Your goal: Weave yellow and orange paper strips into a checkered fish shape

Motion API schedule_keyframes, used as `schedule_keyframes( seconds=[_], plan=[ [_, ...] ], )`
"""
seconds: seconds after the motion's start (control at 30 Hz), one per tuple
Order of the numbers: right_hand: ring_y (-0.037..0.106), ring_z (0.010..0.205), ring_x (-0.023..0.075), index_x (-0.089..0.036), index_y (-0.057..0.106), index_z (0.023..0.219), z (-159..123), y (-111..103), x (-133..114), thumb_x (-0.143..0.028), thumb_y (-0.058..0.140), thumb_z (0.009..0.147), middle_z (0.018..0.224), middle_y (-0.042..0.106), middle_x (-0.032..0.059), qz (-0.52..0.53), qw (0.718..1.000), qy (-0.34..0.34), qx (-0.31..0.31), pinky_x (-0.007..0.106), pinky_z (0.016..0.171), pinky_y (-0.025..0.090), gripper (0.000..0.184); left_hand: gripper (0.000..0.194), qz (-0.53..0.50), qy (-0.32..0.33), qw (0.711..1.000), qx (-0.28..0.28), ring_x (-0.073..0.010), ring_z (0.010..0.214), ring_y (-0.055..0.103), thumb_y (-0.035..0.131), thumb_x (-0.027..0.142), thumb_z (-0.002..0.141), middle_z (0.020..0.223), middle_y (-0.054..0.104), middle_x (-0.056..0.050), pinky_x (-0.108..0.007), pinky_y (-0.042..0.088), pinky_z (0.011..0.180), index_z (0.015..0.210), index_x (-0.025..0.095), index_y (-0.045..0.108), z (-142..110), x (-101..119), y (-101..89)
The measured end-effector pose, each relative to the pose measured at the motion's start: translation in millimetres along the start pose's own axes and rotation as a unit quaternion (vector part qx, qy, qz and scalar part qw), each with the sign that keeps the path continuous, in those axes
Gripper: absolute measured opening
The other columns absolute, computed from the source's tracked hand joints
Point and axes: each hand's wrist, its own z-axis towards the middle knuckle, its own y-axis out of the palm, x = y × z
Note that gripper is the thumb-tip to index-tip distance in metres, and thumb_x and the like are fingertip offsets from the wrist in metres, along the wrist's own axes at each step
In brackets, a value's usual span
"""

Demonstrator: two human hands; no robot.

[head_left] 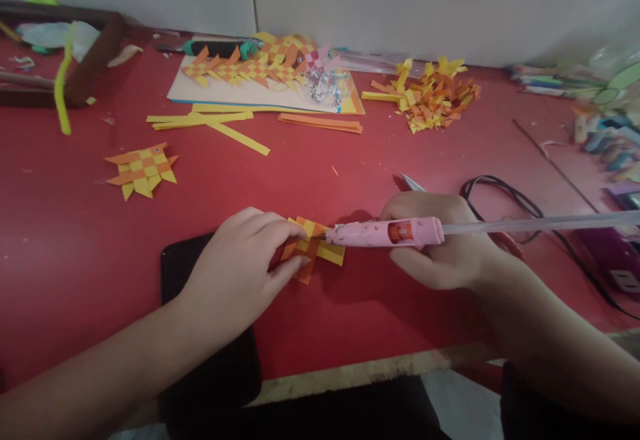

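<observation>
My right hand (440, 240) is wrapped round a pink glue gun (370, 233) that points left, a clear glue stick (540, 223) trailing from its back end. Its nozzle meets a small woven piece of orange and yellow paper strips (327, 253) on the red table. My left hand (245, 260) pinches the left side of that woven paper between thumb and fingers. Under the left forearm lies a black flat object (185, 260). A woven paper fish (145, 170) rests to the left, apart from both hands.
Behind are yellow strips (235, 137), orange strips (320, 123), several woven fish (240, 70) on a card, and a heap of paper scraps (435, 97). A scissors-like metal tip (411, 182) and a black cable (500, 183) lie beyond my right hand. A brown tray (100, 47) stands far left.
</observation>
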Motion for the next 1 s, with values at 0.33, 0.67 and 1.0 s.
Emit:
schedule_keyframes(
  seconds=[0.33, 0.67, 1.0],
  plan=[
    [0.045, 0.048, 0.0141, -0.023, 0.041, 0.066, -2, -2, 1, -0.017, 0.047, 0.071, 0.056, 0.05, -0.0012, -0.025, 0.999, -0.027, 0.004, 0.029, 0.049, 0.03, 0.01, 0.018, 0.003, -0.001, 1.0, -0.003, -0.0241, 0.084, 0.061, 0.073, 0.029, 0.085, 0.093, 0.072, -0.003, -0.038, 0.047, 0.075, 0.1, 0.02, 0.066, 0, 0, -0.6],
    [0.044, 0.049, 0.0145, -0.024, 0.042, 0.068, -5, -4, -1, -0.019, 0.048, 0.07, 0.056, 0.049, -0.0023, -0.044, 0.999, -0.003, -0.012, 0.028, 0.048, 0.028, 0.008, 0.012, 0.008, 0.037, 0.999, 0.021, -0.023, 0.083, 0.061, 0.067, 0.027, 0.088, 0.092, 0.072, -0.003, -0.037, 0.048, 0.078, 0.098, 0.02, 0.066, -1, 1, -0.1],
    [0.057, 0.057, 0.0186, -0.024, 0.056, 0.081, -12, -15, 5, -0.022, 0.053, 0.074, 0.07, 0.063, 0.0041, 0.023, 0.997, 0.019, 0.064, 0.033, 0.051, 0.041, 0.007, 0.012, -0.079, -0.022, 0.993, 0.086, -0.0168, 0.086, 0.068, 0.062, 0.024, 0.092, 0.096, 0.071, -0.002, -0.027, 0.055, 0.075, 0.103, 0.021, 0.066, -3, 5, -3.1]
  ],
)
